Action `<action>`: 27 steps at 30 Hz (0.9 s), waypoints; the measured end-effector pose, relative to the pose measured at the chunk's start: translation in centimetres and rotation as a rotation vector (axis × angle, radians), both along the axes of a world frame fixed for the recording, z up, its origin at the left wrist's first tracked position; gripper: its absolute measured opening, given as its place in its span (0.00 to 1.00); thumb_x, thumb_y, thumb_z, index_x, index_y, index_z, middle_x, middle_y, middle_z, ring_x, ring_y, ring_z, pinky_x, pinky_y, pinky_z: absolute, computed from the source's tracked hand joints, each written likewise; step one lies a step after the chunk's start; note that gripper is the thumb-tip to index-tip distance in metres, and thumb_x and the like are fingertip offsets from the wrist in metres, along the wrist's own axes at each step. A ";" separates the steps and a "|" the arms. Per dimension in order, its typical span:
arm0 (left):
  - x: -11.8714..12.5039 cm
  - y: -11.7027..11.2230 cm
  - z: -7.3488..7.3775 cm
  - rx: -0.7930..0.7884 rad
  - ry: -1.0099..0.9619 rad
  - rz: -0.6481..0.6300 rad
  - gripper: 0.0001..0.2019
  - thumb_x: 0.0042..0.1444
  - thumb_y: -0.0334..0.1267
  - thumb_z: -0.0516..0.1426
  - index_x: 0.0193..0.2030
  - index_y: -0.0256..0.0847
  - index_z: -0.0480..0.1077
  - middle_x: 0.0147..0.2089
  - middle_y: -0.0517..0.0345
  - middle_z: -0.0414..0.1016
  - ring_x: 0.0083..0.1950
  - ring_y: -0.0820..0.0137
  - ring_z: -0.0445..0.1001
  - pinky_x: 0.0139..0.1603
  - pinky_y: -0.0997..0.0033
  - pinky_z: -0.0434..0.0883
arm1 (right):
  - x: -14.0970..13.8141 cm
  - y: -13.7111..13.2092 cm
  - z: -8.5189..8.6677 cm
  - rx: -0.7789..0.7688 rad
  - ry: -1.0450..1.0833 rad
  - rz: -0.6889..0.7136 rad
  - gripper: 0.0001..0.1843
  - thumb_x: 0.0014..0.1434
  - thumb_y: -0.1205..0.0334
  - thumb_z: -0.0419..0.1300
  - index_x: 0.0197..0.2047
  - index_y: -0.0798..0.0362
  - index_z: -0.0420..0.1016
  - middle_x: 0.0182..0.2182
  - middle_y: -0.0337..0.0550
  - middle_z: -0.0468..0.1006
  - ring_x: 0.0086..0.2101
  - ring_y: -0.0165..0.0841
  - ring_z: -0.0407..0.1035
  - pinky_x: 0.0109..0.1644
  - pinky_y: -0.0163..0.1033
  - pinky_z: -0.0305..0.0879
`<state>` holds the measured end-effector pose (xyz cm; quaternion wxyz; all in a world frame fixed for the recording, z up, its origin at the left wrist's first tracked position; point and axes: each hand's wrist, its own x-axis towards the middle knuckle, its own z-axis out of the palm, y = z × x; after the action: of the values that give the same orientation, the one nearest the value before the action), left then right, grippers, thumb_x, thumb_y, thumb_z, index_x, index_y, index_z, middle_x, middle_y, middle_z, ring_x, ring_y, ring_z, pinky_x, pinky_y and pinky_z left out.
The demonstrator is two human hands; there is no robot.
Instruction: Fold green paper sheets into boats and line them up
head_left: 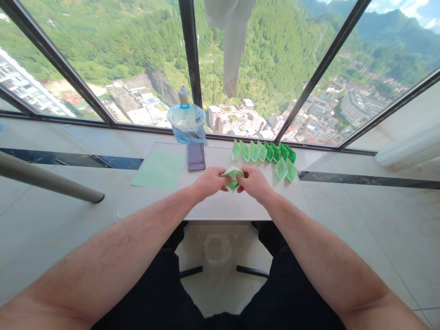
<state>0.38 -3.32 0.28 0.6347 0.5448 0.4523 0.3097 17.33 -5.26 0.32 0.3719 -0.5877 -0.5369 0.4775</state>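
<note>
A small folded piece of green paper [233, 178] is held between both hands over the middle of a small white table [220, 208]. My left hand [209, 181] pinches its left side and my right hand [253, 182] pinches its right side, fingers closed on it. Behind my right hand stands a row of several finished green paper folds [263, 151], with two more [286, 169] beside it. A stack of flat light green paper sheets [160, 170] lies at the table's left.
A phone [196, 157] lies face up behind my left hand. A plastic cup in a clear bag [187, 122] stands at the table's back edge against the window. A grey pole [48, 181] crosses at the left. White cloth [233, 41] hangs above.
</note>
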 end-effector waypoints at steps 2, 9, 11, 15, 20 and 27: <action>0.3 -0.1 0.0 0.006 0.058 0.058 0.11 0.46 0.42 0.67 0.29 0.36 0.74 0.27 0.53 0.77 0.31 0.66 0.76 0.34 0.64 0.74 | -0.1 -0.1 0.1 0.019 -0.099 0.013 0.02 0.50 0.67 0.60 0.28 0.52 0.70 0.18 0.34 0.73 0.19 0.30 0.72 0.21 0.30 0.65; 0.6 -0.1 -0.1 -0.073 -0.001 0.134 0.09 0.43 0.38 0.66 0.26 0.37 0.72 0.25 0.54 0.75 0.29 0.67 0.75 0.33 0.65 0.73 | -0.2 0.0 -0.4 0.079 -0.255 -0.004 0.03 0.51 0.63 0.60 0.30 0.52 0.72 0.22 0.37 0.77 0.24 0.31 0.73 0.25 0.32 0.64; 0.4 0.1 -0.1 -0.124 -0.029 0.096 0.10 0.41 0.39 0.67 0.27 0.38 0.71 0.26 0.53 0.76 0.30 0.66 0.76 0.33 0.63 0.75 | 0.2 0.2 -0.6 0.156 -0.205 0.006 0.14 0.49 0.63 0.61 0.41 0.53 0.76 0.31 0.39 0.80 0.28 0.30 0.74 0.28 0.32 0.66; -0.1 0.3 0.1 -0.152 0.048 0.024 0.10 0.39 0.37 0.67 0.29 0.38 0.73 0.27 0.53 0.75 0.30 0.64 0.75 0.29 0.63 0.76 | 0.7 0.2 -0.6 0.234 -0.109 0.110 0.30 0.50 0.64 0.61 0.58 0.49 0.70 0.40 0.41 0.78 0.31 0.29 0.73 0.33 0.34 0.70; -0.1 0.6 0.2 -0.167 0.058 0.139 0.08 0.37 0.32 0.64 0.28 0.38 0.74 0.27 0.55 0.74 0.28 0.69 0.70 0.26 0.70 0.73 | 0.7 -0.3 -0.3 0.428 -0.291 0.147 0.22 0.53 0.65 0.60 0.53 0.46 0.74 0.47 0.41 0.78 0.33 0.29 0.73 0.38 0.36 0.71; -0.3 0.8 -0.5 -0.085 0.146 0.101 0.03 0.37 0.31 0.63 0.23 0.38 0.75 0.24 0.54 0.74 0.27 0.69 0.71 0.21 0.74 0.69 | 0.7 -0.3 -0.4 0.543 -0.567 0.099 0.07 0.58 0.64 0.59 0.37 0.48 0.79 0.42 0.44 0.82 0.37 0.35 0.73 0.43 0.39 0.68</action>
<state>0.05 -2.47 -0.25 0.6061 0.5150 0.5370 0.2812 18.02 -5.57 -0.07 0.3275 -0.5499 -0.7528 0.1542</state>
